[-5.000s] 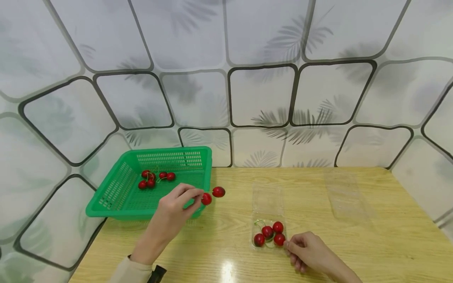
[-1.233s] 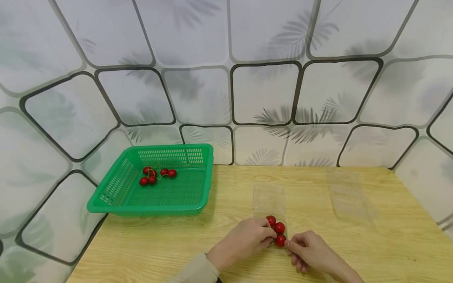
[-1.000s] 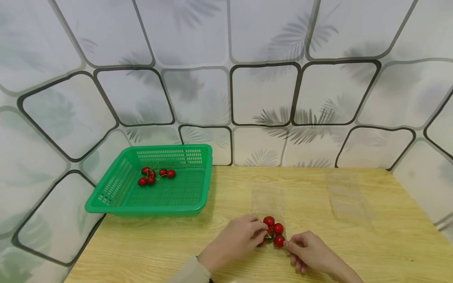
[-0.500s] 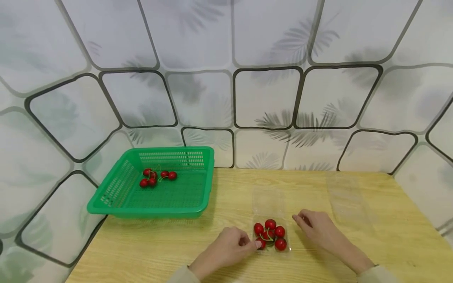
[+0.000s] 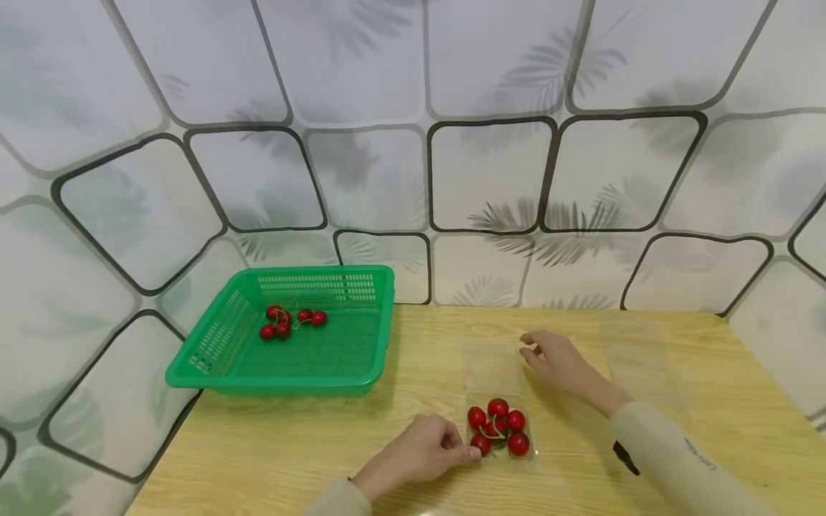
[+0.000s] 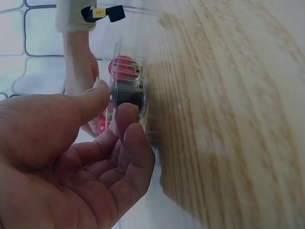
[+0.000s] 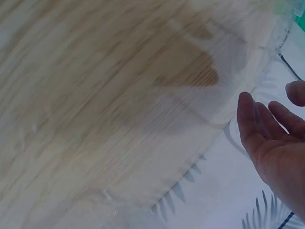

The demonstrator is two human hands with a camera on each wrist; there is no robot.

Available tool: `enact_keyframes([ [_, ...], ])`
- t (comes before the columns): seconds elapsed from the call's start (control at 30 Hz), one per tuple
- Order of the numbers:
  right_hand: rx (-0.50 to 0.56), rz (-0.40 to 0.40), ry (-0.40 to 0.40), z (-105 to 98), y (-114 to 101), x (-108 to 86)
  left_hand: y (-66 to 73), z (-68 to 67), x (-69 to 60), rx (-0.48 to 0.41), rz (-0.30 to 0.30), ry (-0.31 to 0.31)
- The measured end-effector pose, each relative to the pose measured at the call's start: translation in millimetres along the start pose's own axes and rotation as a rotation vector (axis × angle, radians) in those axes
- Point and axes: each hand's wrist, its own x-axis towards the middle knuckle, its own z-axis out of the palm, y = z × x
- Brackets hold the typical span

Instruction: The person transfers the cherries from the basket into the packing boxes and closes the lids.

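Note:
A clear plastic clamshell box point(image 5: 534, 450) lies on the table with its lid point(image 5: 490, 367) folded back flat. Several red cherries point(image 5: 518, 443), some with green stems, fill its base. My left hand point(image 5: 422, 450) holds the box's near left corner between thumb and curled fingers; the left wrist view shows the thumb point(image 6: 101, 93) at the box wall point(image 6: 116, 62). At the lid's right edge, my right hand point(image 5: 556, 362) hovers with loosely bent fingers. In the right wrist view, the right hand point(image 7: 279, 143) has nothing visible between thumb and fingers.
On the left stands a green basket point(image 5: 382, 344) with several cherries point(image 5: 282, 330) in its far left part. Another clear plastic piece point(image 5: 639, 358) lies flat at the right. Behind the wooden table point(image 5: 426, 337) rises a patterned wall covering point(image 5: 490, 179).
My left hand has brought cherries from the basket into the box, let go and moved to its near left corner. My right hand has left the box's right side and moved up beside the lid.

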Motion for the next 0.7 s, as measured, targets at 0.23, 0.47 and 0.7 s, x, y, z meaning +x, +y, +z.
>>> enact_keyframes([
  [0.23, 0.074, 0.09, -0.109, 1.4, -3.8, 11.7, 0.4, -1.3, 1.0, -0.04, -0.025, -0.017],
  [0.47, 0.134, 0.113, -0.11, 2.0, -10.2, 16.6, 2.1, -1.4, 0.9, -0.051, -0.028, -0.029],
  [0.7, 0.156, 0.176, -0.05, -6.8, -12.3, 19.7, 1.8, -0.6, 0.3, -0.065, -0.014, -0.027],
])
